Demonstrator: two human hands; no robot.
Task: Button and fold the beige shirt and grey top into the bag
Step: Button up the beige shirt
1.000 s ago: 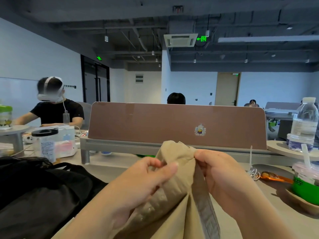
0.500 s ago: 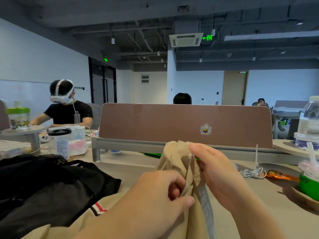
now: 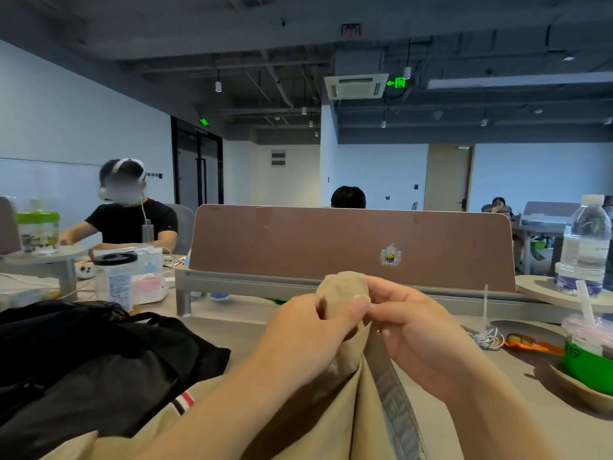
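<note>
The beige shirt point(image 3: 345, 403) is lifted off the table in front of me, its top bunched between my hands. My left hand point(image 3: 311, 330) pinches the left front edge near the collar, thumb on top. My right hand point(image 3: 418, 333) pinches the right front edge with its grey-lined placket hanging below. The two hands meet at the shirt's top. A striped tab shows on the shirt's lower left. The black bag point(image 3: 86, 363) lies slumped on the table to the left. I see no grey top.
A brown desk divider point(image 3: 331, 244) crosses the table behind my hands. At the right stand a water bottle point(image 3: 583, 247), a green cup with a straw point(image 3: 587, 356) in a bowl, and a coiled white cable point(image 3: 486, 338). Jars and boxes sit far left; a person sits there.
My hands have come together at the top of the shirt, the left one rising to meet the right. The shirt's top is now more tightly bunched between them.
</note>
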